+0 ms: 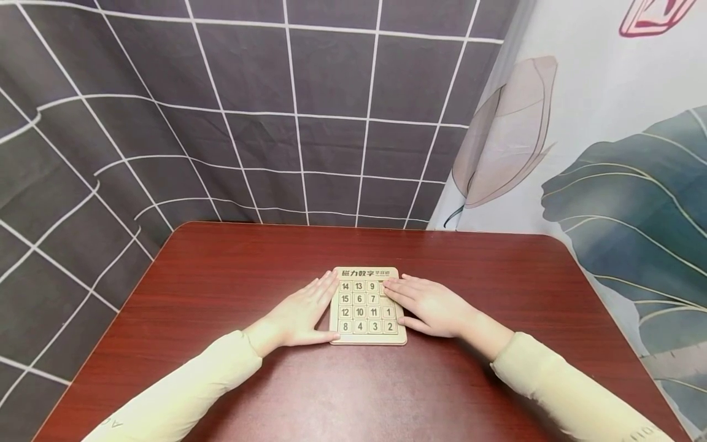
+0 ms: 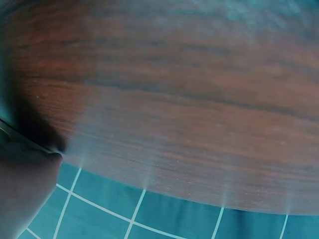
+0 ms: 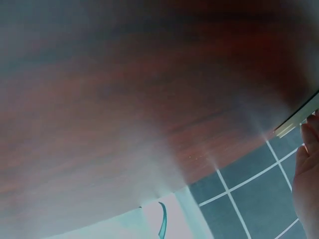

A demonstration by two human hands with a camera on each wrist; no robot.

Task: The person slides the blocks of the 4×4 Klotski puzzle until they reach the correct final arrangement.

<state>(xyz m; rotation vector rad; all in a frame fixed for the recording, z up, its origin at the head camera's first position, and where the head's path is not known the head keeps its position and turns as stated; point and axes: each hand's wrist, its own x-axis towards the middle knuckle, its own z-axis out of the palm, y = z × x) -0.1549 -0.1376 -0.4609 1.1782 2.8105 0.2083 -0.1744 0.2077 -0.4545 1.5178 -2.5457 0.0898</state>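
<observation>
A pale wooden number slide puzzle (image 1: 369, 339) lies flat on the table, with numbered square tiles and dark Chinese lettering along its top. My left hand (image 1: 300, 314) rests at its left side, fingers straight at the upper left edge and thumb at the lower left corner. From the other side, my right hand (image 1: 439, 307) lays its extended fingertips over the upper right tiles and hides part of them. Its thumb touches the right edge near the 1 and 2 tiles. A sliver of the puzzle's edge shows beside the right fingers (image 3: 310, 137) in the right wrist view.
The dark red wood-grain table (image 1: 243, 270) has rounded far corners. Behind it hangs a dark cloth (image 1: 331, 73) with a white grid, and to the right a white curtain (image 1: 591, 80) with large leaf prints. Light-coloured sleeves (image 1: 188, 387) cover both forearms.
</observation>
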